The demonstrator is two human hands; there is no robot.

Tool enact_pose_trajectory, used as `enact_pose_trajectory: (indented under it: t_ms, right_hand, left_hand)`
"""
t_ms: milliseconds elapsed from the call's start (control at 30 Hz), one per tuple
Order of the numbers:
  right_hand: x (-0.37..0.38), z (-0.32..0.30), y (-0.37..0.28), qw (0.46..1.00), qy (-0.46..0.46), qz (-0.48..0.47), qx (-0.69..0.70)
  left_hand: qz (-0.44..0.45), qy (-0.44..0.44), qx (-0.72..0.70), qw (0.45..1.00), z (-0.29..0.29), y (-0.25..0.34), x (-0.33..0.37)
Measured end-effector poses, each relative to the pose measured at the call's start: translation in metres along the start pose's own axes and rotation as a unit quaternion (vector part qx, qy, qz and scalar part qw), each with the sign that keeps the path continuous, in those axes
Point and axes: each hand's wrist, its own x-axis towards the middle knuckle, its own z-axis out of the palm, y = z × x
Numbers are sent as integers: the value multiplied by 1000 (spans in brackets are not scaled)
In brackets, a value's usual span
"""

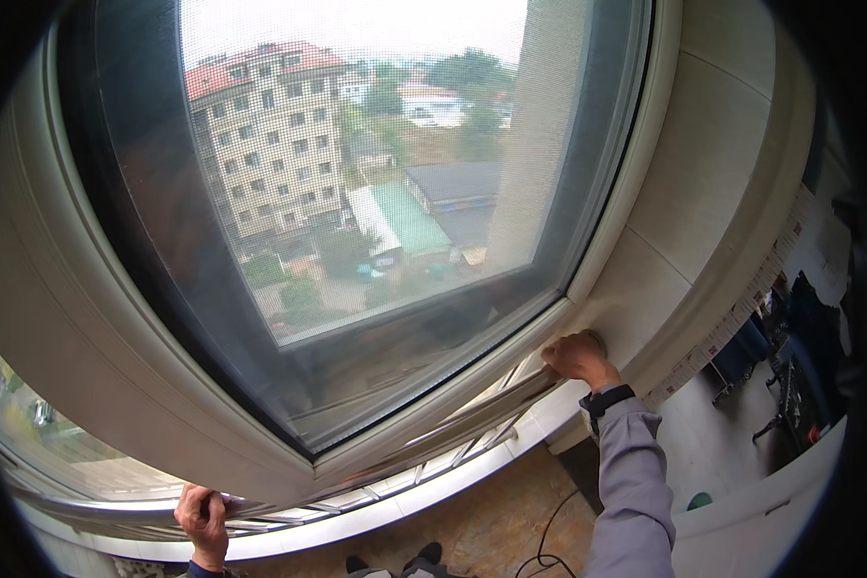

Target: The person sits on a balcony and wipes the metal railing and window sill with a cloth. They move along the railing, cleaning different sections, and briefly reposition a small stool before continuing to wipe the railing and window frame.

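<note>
A shiny metal guard rail (477, 416) with bars runs along the lower part of the window, just above the white sill (376, 513). At the lower left, my left hand (202, 517) has its fingers curled round the rail. My right hand (580, 357) is closed on the rail's right end, where it meets the tiled wall. Its sleeve is grey, with a dark band at the wrist. Between my hands, the pale window frame (315, 470) stands directly behind the rail. Parts of the rail under my fingers are hidden.
The window's mesh screen (424, 144) shows buildings outside. Pale wall tiles (708, 159) border it on the right. Below, a black cable (543, 551) lies on the brown floor (496, 511) near my shoes (424, 555). Dark chairs (790, 385) stand farther right.
</note>
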Motion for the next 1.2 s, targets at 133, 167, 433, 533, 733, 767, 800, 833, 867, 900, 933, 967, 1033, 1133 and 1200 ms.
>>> enact_pose_trajectory:
  t_ms: [133, 167, 433, 533, 733, 767, 800, 833, 867, 900, 933, 967, 1033, 1133, 1200]
  right_hand:
    - [4, -12, -9, 999, -20, -36, 0]
    - [3, -16, -14, 999, -42, -19, 17]
    - [-16, -29, -41, 996, 0, -74, -55]
    - [-24, -22, -57, 995, 49, -78, -37]
    - [-46, -10, -134, 969, 200, -145, 20]
    - [-49, -12, -146, 969, 200, -131, 54]
    - [-55, -16, -157, 967, 207, -124, 82]
    - [-58, -20, -169, 972, 192, -100, 95]
    - [-61, -24, -183, 958, 232, -121, 122]
    - [-65, -25, -200, 952, 247, -122, 135]
    - [-72, -25, -219, 952, 245, -114, 144]
    - [-78, -26, -235, 943, 269, -134, 142]
    - [-86, -28, -261, 919, 319, -168, 162]
    - [-97, -30, -290, 899, 342, -204, 181]
    - [-103, -31, -311, 877, 391, -206, 190]
  left_hand:
    - [14, 14, 5, 1000, 2, 1, 2]
    - [30, 14, 19, 999, 2, 2, 2]
    - [68, 22, 49, 996, 1, 3, 3]
    - [81, 16, 57, 995, 0, -1, 2]
    - [68, 8, 23, 997, -3, -5, -1]
    - [75, 9, 20, 997, -3, -5, -1]
    - [97, 5, 10, 995, -4, -6, 0]
    - [90, 3, -7, 996, -4, -5, 0]
    - [77, 2, -22, 997, -4, -5, -1]
    - [90, -7, -17, 996, -5, -6, 0]
    - [67, -14, -40, 997, -6, -6, -2]
    - [71, -19, -33, 997, -8, -8, -1]
    - [55, -31, -51, 997, -10, -10, -2]
    - [46, -43, -56, 996, -11, -13, -3]
    - [79, -73, -59, 992, -14, -14, -2]
